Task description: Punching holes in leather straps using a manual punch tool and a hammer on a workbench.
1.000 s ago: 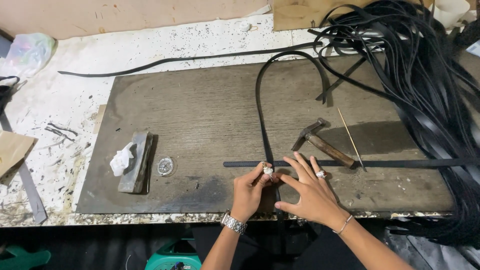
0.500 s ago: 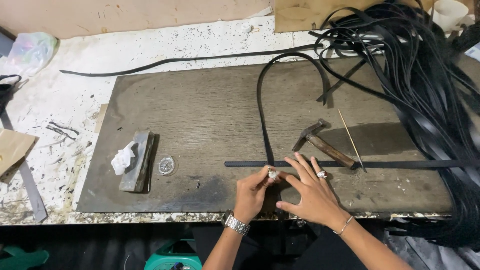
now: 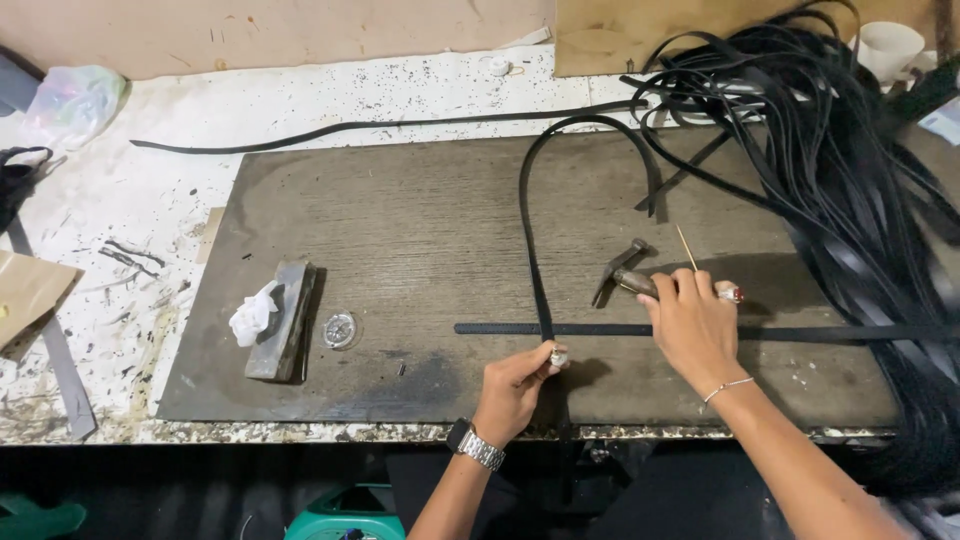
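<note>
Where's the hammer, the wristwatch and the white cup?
hammer (image 3: 612,268): head view, on its metal head.
wristwatch (image 3: 478,447): head view, on its metal band.
white cup (image 3: 890,47): head view, on its side wall.

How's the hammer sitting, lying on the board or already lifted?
Lying flat. The hammer rests on the dark board, head toward the looped strap; the right hand covers its handle, but whether it is gripped cannot be told.

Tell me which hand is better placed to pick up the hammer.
Probably the right hand: its fingers already rest on the hammer handle. The left hand sits nearer the board's edge, pinching a small metal piece by the black strap.
</note>
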